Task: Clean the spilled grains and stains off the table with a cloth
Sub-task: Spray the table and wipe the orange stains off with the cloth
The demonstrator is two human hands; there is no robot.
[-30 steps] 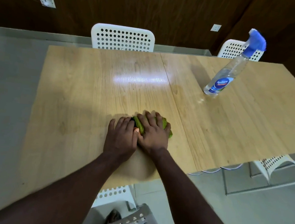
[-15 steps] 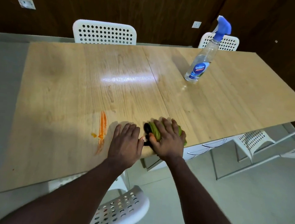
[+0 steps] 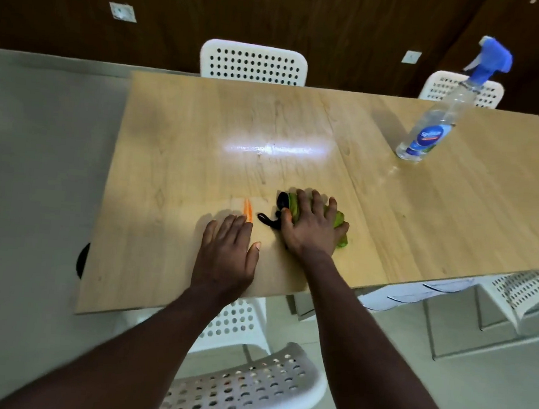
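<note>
**Orange streak exposed, still unwiped**

Now that the bunched green cloth [image 3: 336, 221] has been drawn aside under the pressing right hand [image 3: 311, 227], an orange streak [image 3: 247, 209] is uncovered just left of it. The left hand [image 3: 225, 252] is laid flat, empty, fingertips touching the streak on the light wooden table [image 3: 437, 224].

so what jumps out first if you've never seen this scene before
The eye goes first to the right hand pressing a bunched green cloth onto the wooden table, near its front edge. Just left of it, an orange streak marks the wood at the fingertips of the flat left hand. Far right at the back stands a clear spray bottle with a blue trigger.
</note>
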